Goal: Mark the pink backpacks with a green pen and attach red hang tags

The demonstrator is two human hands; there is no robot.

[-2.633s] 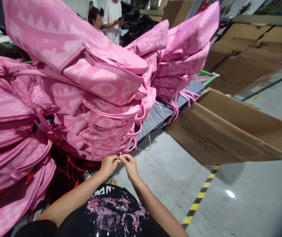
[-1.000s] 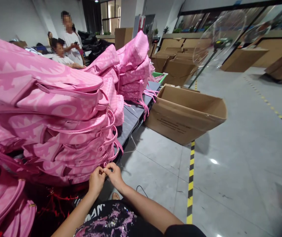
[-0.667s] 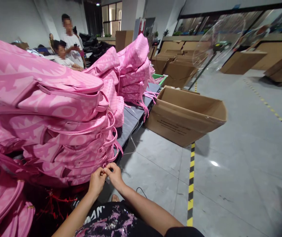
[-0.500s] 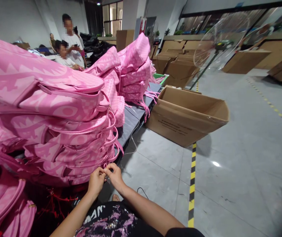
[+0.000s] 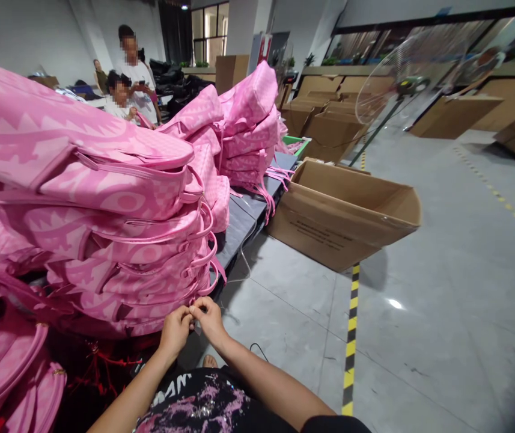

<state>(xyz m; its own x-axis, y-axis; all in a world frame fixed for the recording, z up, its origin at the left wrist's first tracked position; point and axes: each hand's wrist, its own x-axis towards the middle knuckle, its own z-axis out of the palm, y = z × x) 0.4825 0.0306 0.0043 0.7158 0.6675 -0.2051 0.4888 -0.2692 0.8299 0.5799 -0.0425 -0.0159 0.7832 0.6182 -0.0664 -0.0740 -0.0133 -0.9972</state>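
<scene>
Hardly changed at the fingertips over the last second; swung wider in view since the oldest frame, with fan [image 5: 405, 85] now showing at 2 o'clock; seen at about 7 o'clock, left hand [image 5: 176, 331] and right hand [image 5: 210, 317] together, tip to tip, right by the near corner of bottom bag [image 5: 142, 319]; lying lowest in pink backpack stack [image 5: 149, 231], filling 9 o'clock.

Pinching on both sides, thumb against forefinger, remaining fingers loosely curled; closed, by the look of it, on small pink piece [image 5: 191, 302], poking out just above the tips; cannot tell if loop, pull or cord end, nor if fastened to the bag; mostly covered.

Judging from that: fine fingertip work ongoing at one spot; no finished result visible yet.

Unmoved apart from camera drift: grey table [image 5: 235, 227] just off centre toward 8 o'clock, second backpack stack [image 5: 249, 135] at 12, open carton [image 5: 320, 237] at 3; slightly changed far off at 10: pink strip [image 5: 143, 120] now clearer by seated co-worker [image 5: 115, 110]; probably no bearing on the near pinch.
</scene>
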